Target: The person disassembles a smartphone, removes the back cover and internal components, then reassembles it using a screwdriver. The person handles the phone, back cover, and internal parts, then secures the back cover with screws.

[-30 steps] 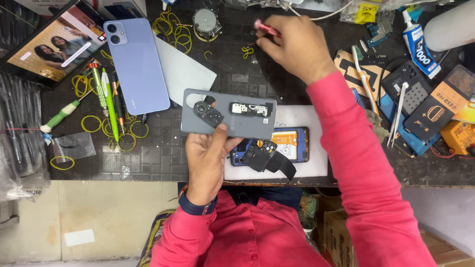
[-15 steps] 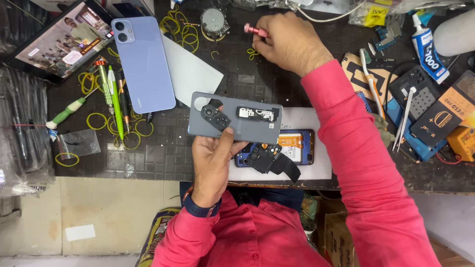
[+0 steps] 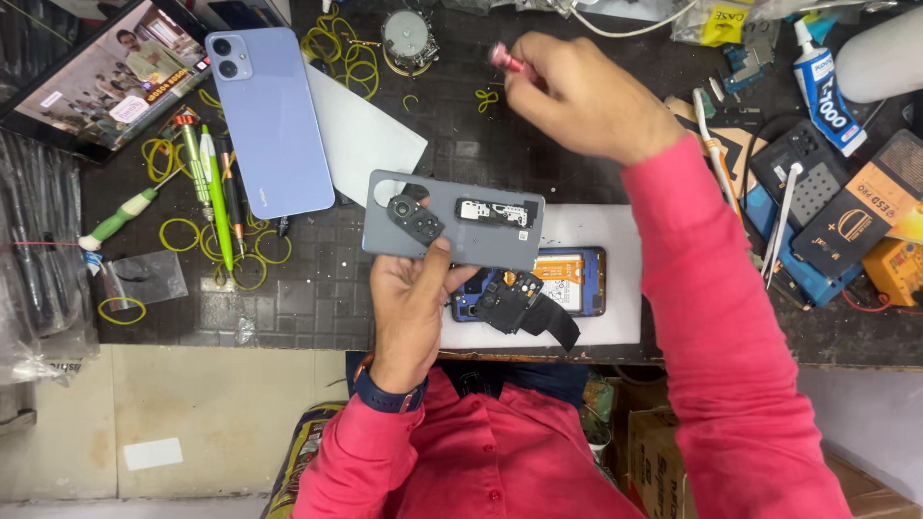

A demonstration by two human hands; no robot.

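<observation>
Hands work above a dark gridded bench mat (image 3: pixel 317 298). The left hand (image 3: pixel 409 308) holds a grey phone back cover (image 3: pixel 452 219) from below, thumb pressed on its lower edge, the inner side facing up with a black camera piece and a small board fixed to it. The cover hovers over the near edge of the mat, partly above an opened phone (image 3: pixel 558 281) that lies on a white pad (image 3: pixel 615 279), its blue and orange insides showing. The right hand (image 3: pixel 577 96) is closed around a pink-handled tool (image 3: pixel 508 61), farther back on the bench, well apart from the cover. Beside the left hand, a lilac phone (image 3: pixel 274 120) lies face down, touching a white sheet (image 3: pixel 370 135). Yellow rubber bands (image 3: pixel 183 234) and green screwdrivers (image 3: pixel 207 183) lie to the left. A glue tube (image 3: pixel 822 86) sits at the far right.
</observation>
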